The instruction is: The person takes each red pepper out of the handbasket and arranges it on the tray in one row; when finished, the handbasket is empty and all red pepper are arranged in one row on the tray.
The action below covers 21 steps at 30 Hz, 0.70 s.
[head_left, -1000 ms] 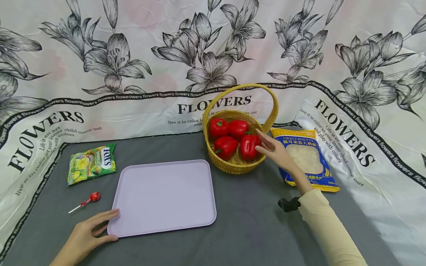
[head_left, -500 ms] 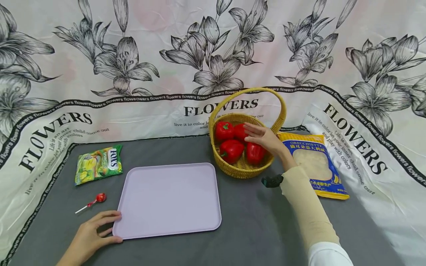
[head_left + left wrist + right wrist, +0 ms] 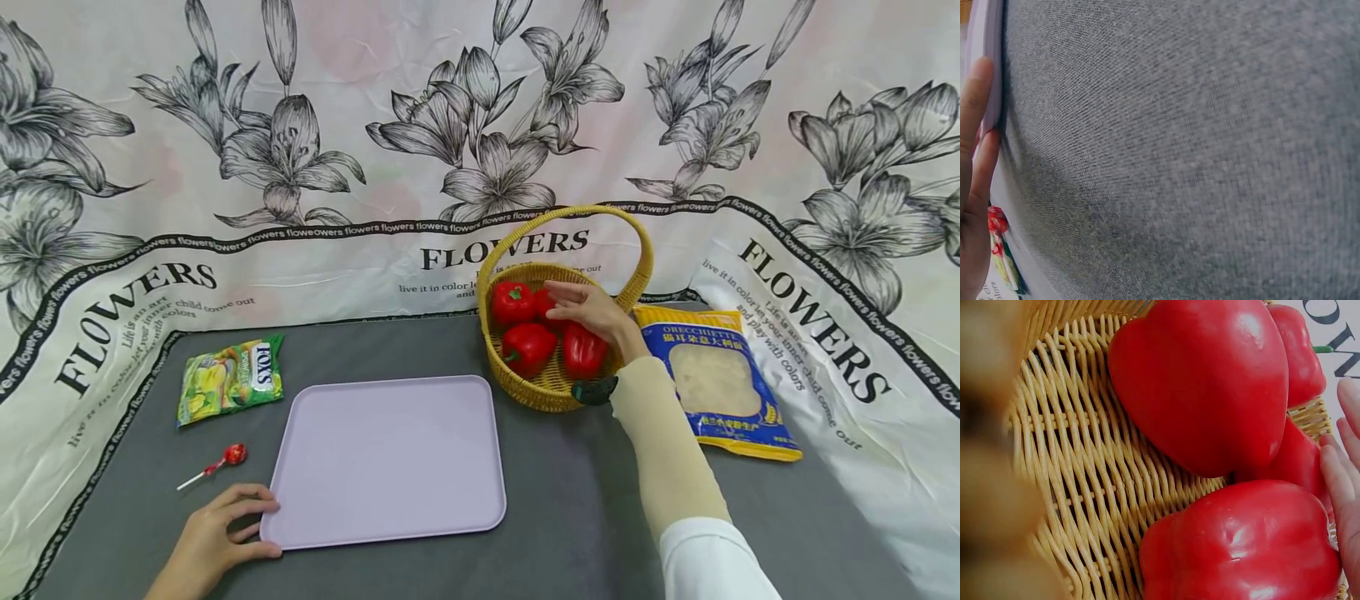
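My left hand (image 3: 213, 537) holds the lilac tray (image 3: 386, 462) at its front left corner, fingers on the left edge and thumb at the front edge. In the left wrist view, fingers (image 3: 979, 94) lie against the tray's side (image 3: 992, 62). My right hand (image 3: 592, 317) reaches over the yellow wicker basket (image 3: 504, 377), which holds several red bell peppers (image 3: 528, 348). Its fairly straight fingers partly cover the back right pepper (image 3: 543, 305), above the front right pepper (image 3: 583, 352). In the right wrist view, fingertips (image 3: 1335, 465) are right beside the peppers (image 3: 1247, 544).
A blue and yellow orecchiette bag (image 3: 716, 379) lies right of the basket. On the left are a green and yellow FOX'S candy bag (image 3: 231, 379) and a red lollipop (image 3: 235, 454). The basket's tall handle (image 3: 641, 275) arches behind the right hand. A flowered cloth (image 3: 420, 158) hangs behind.
My right hand has moved from the basket's right rim leftward and in over the peppers. My left hand stays at the tray's corner. The head view has shifted slightly.
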### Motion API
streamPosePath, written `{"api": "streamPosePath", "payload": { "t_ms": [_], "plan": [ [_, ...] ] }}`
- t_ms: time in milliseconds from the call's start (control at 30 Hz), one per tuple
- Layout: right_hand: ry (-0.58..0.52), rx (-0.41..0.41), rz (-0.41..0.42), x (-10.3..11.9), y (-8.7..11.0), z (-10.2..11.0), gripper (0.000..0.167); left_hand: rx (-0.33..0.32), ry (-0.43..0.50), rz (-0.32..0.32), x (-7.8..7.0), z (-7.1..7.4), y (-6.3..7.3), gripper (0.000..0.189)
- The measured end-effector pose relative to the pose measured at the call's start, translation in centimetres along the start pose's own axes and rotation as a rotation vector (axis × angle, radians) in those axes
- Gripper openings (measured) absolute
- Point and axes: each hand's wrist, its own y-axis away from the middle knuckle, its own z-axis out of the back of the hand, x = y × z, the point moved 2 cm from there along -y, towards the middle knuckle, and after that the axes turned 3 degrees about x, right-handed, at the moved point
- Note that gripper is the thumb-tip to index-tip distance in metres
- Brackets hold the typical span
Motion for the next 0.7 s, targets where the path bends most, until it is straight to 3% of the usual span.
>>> {"api": "streamPosePath", "payload": {
  "t_ms": [200, 500, 700],
  "plan": [
    [0.015, 0.019, -0.048, 0.8, 0.0, -0.4, 0.063, 0.014, -0.02, 0.036, 0.2, -0.2, -0.1, 0.047],
    [-0.089, 0.057, -0.091, 1.5, -1.4, -1.4, 0.063, 0.037, -0.033, 0.086, 0.2, 0.2, 0.0, 0.045],
    [-0.083, 0.065, -0.091, 1.5, -2.2, -1.7, 0.062, 0.016, 0.002, 0.034, 0.2, 0.0, 0.0, 0.046]
  ]
}}
